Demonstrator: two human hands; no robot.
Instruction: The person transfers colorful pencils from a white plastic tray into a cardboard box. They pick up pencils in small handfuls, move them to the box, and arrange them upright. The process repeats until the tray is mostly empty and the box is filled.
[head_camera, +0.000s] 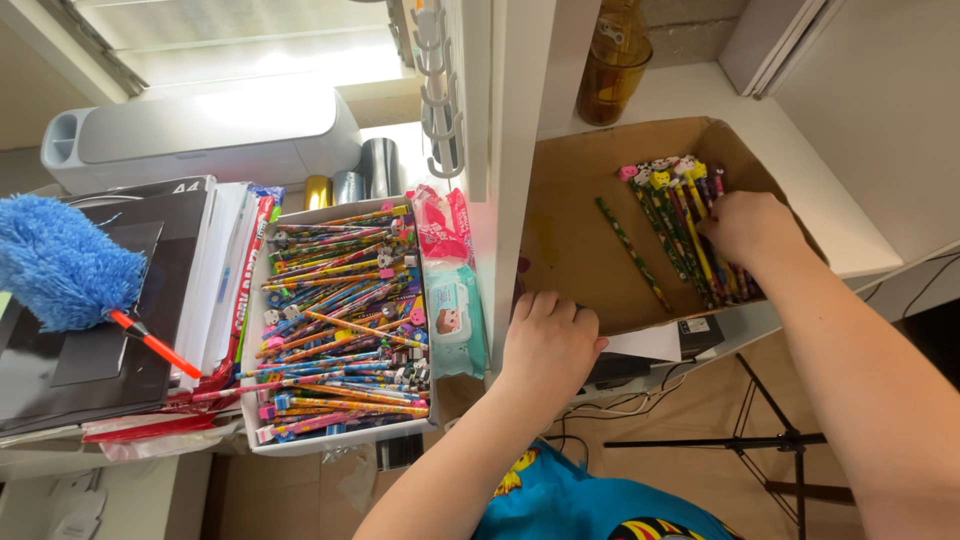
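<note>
Colourful pencils (690, 235) bunched in cardboard box (570, 250)

Both arms are bare from the wrist up as far as the view shows; no sleeves, watch, bracelets or rings are visible on the left hand (548, 345) or the right hand (748, 228). At the bottom edge a bright blue top (580, 500) shows, printed with a cartoon-style design in yellow, red and black. Nails look short and unpainted.

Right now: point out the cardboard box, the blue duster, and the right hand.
cardboard box (575, 215), head view, bare inner floor left of the pencils.
blue duster (60, 262), head view, middle of the fluffy head.
right hand (748, 228), head view, back of the hand over the pencils.
</note>
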